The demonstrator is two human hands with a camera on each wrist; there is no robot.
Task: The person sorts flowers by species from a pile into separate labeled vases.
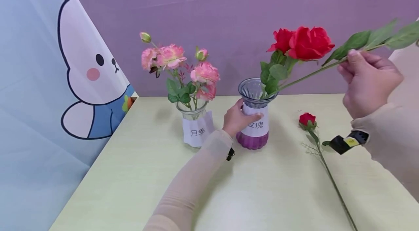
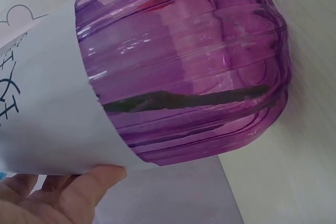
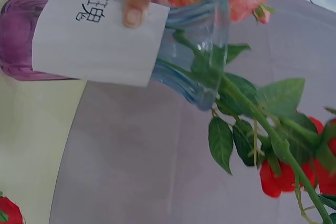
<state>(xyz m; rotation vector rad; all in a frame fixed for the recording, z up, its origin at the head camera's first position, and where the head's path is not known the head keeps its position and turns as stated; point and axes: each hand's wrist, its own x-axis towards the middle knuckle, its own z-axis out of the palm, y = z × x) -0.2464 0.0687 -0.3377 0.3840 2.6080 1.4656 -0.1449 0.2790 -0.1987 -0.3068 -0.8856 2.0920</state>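
Note:
My left hand (image 1: 240,119) grips the glass vase (image 1: 252,142), its thumb across the white paper label (image 3: 100,38). This vase has a purple lower part and a clear, flared rim; the label's writing reads 玫瑰. Two red roses (image 1: 307,43) with green leaves lean out of it. Up at the right, my right hand (image 1: 370,78) pinches a long, leafy flower stem (image 1: 306,77) between thumb and fingers. The stem's lower end slants into the vase mouth, while its top runs out of the head view. Through the purple glass, a dark stem (image 2: 184,99) shows in the left wrist view.
Left of the gripped vase stands a clear glass vase (image 1: 192,114) with pink flowers (image 1: 171,56) and a label reading 月季. A single red rose (image 1: 307,119) lies on the pale table (image 1: 131,187) at the right. Behind is a purple backdrop (image 1: 229,12).

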